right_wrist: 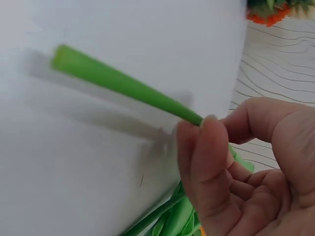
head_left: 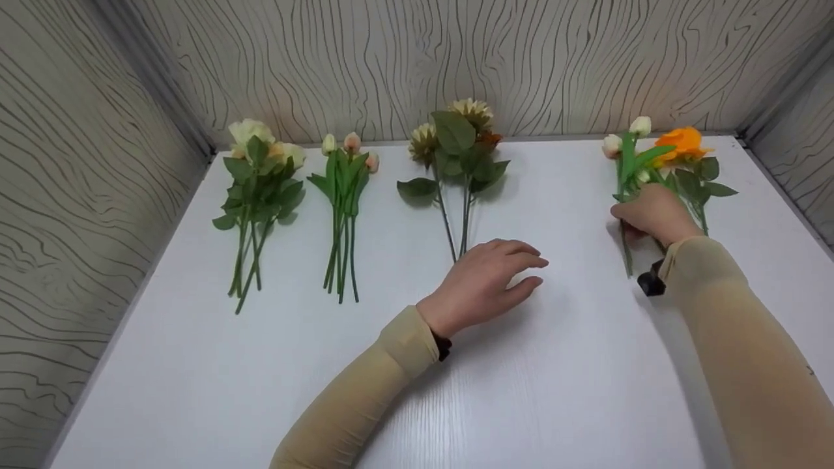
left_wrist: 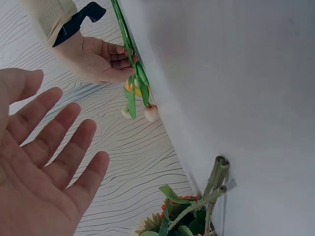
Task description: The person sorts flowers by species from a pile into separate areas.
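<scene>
On the right of the white table, my right hand [head_left: 661, 212] pinches a green tulip stem [right_wrist: 118, 81] between thumb and fingertips; the stem's cut end points away from the fingers in the right wrist view. Pale tulip heads [head_left: 640, 126] show just beyond this hand, which hides part of the stems. An orange flower [head_left: 681, 143] with dark leaves lies beside them. My left hand [head_left: 488, 283] has its fingers spread and loosely bent, holding nothing. It is over the middle of the table, overlapping the stem ends of the daisy-like flowers [head_left: 423, 143] in the head view.
Farther left lie a bunch of pink and cream tulips [head_left: 352, 143] and a bunch of cream roses [head_left: 251, 132], heads toward the back. A wood-grain patterned wall [head_left: 391, 58] closes off the table's back edge, and another panel [head_left: 58, 195] stands at the left.
</scene>
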A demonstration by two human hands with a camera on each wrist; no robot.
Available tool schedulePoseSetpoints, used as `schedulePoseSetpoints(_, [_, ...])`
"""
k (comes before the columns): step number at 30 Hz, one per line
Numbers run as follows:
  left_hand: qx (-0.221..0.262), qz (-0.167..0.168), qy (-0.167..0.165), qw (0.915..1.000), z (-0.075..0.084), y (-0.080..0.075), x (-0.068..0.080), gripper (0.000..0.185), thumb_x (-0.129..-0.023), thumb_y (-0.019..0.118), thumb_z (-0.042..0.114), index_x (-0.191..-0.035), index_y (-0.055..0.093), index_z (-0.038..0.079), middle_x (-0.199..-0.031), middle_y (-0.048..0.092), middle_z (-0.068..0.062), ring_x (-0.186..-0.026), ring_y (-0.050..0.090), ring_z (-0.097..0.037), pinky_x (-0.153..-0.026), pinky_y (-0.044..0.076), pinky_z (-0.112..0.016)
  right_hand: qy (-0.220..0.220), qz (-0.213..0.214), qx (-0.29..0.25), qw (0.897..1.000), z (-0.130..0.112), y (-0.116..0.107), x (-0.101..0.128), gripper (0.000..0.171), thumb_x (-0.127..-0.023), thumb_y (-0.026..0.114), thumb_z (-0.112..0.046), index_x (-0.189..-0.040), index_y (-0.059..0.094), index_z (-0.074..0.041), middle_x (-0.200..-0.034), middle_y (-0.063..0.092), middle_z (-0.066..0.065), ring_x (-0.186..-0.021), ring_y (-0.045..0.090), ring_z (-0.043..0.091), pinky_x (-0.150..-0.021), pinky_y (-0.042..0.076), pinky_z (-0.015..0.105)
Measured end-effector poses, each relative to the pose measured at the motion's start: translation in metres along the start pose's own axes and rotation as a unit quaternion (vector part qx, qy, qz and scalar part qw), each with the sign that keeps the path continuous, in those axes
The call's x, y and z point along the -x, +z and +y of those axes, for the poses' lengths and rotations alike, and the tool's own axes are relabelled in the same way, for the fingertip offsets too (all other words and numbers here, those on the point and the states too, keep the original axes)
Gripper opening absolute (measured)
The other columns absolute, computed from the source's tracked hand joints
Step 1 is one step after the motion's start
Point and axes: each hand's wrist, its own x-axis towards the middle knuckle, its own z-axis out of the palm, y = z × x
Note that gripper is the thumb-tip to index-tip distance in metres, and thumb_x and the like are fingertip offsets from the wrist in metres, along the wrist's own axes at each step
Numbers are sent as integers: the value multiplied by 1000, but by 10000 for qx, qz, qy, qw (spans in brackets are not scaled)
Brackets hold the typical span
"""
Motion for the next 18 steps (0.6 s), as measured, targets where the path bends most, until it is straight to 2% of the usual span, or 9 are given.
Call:
schedulePoseSetpoints(3, [284,227,-327,9988,-2,-2,0,26,-105,61,26,-127,72,17,-126,68,6,-118,61,-10,-101,43,-19,-161,147,-354,9991,-4,2,6,39,-100,58,-30,-111,63,7,-82,69,8,-76,65,23,-84,52,43])
schedulePoseSetpoints(5, [583,429,-633,9954,-4,-4,0,25,-105,61,24,-126,73,17,-122,70,7,-114,62,-7,-96,46,-18,-421,251,-643,9967,-10,9,13,39,-101,58,-28,-118,61,7,-91,70,10,-78,68,22,-82,58,39])
schedulePoseSetpoints(8, [1257,714,-1128,9830,-7,-7,1,24,-105,61,22,-125,74,16,-118,71,8,-109,63,-3,-93,48,-18,-899,340,-982,9905,-24,26,31,39,-101,59,-27,-122,58,5,-101,69,15,-79,70,21,-76,61,34])
schedulePoseSetpoints(11, [2064,943,-1591,9608,-12,-10,1,25,-105,61,23,-125,74,14,-116,71,7,-105,63,-2,-92,50,-20,-1358,307,-1064,9845,-41,50,56,38,-102,63,-31,-120,57,1,-103,69,19,-79,69,23,-74,61,33])
schedulePoseSetpoints(15, [2922,1208,-2173,9235,-20,-11,1,28,-104,64,30,-126,73,15,-113,70,11,-100,63,-2,-90,52,-23,-1988,126,-1125,9735,-64,83,82,28,-101,67,-27,-114,61,-3,-96,70,19,-76,68,26,-71,61,37])
schedulePoseSetpoints(18, [3511,1347,-2448,8937,-25,-11,1,28,-102,66,34,-124,74,17,-106,71,11,-97,65,-8,-84,53,-27,-2412,8,-1098,9642,-75,103,94,19,-99,68,-21,-109,63,-6,-88,71,15,-71,68,26,-67,60,38])
